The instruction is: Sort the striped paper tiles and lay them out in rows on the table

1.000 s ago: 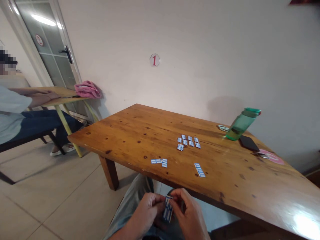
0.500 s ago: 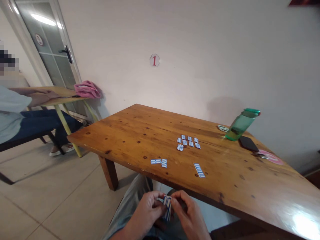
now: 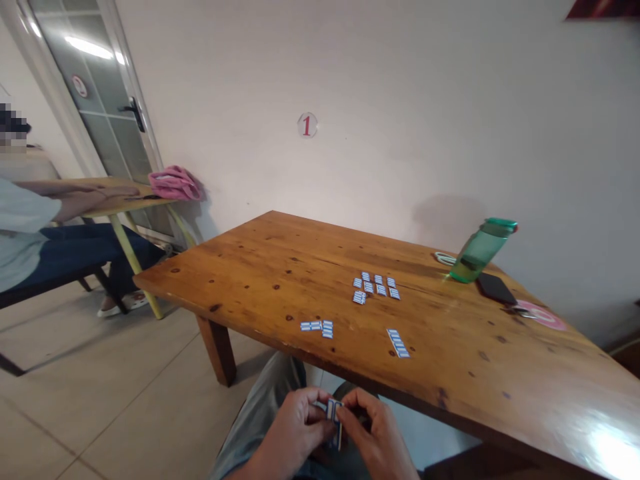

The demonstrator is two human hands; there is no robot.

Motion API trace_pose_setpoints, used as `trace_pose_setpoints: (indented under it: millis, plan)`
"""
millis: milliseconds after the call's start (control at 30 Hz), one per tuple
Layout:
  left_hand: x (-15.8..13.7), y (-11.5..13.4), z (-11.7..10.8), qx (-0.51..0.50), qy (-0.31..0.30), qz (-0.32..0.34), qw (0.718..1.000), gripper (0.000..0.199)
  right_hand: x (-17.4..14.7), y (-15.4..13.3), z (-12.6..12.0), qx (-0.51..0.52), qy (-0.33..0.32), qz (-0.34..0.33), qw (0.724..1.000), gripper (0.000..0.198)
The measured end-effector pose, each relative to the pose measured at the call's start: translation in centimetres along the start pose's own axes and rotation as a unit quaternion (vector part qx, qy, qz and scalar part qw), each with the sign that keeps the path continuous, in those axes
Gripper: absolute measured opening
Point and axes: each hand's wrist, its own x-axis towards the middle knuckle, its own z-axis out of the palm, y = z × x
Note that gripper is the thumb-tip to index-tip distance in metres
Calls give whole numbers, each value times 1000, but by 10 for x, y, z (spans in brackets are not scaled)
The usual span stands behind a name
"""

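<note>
Over my lap, just below the table's front edge, both hands hold a small stack of narrow blue-and-white cards (image 3: 331,412). My left hand (image 3: 300,421) is closed on the stack from the left, thumb in front. From the right, my right hand (image 3: 373,423) pinches its upper right edge between thumb and fingers. What is printed on the cards is too small to read. On the table lie matching blue-and-white pieces: a cluster (image 3: 380,287) in rough rows, a small group (image 3: 320,327) near the front edge, and a slanted strip (image 3: 399,343) to its right.
The wooden table (image 3: 240,267) spreads in front of me. A green bottle (image 3: 483,250) leans at the right, beside a black phone-like slab (image 3: 497,289), a white cable (image 3: 445,258) and a pink disc (image 3: 547,317). At left, a person (image 3: 25,220) sits at another table with a pink cloth (image 3: 175,183).
My right thumb has shifted over the top of the card stack, and the cards' lower ends look less fanned. The seated person's hands have moved slightly right.
</note>
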Motion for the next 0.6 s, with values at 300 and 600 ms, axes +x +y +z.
trace_pose_setpoints:
  millis: [300, 600]
  plan:
    - [1, 5, -4, -28, 33, 11, 999, 45, 14, 0, 0, -47, 12, -56, 997, 30]
    - [5, 10, -9, -76, 69, -12, 995, 51, 64, 2, 6, -439, 101, -225, 864, 41]
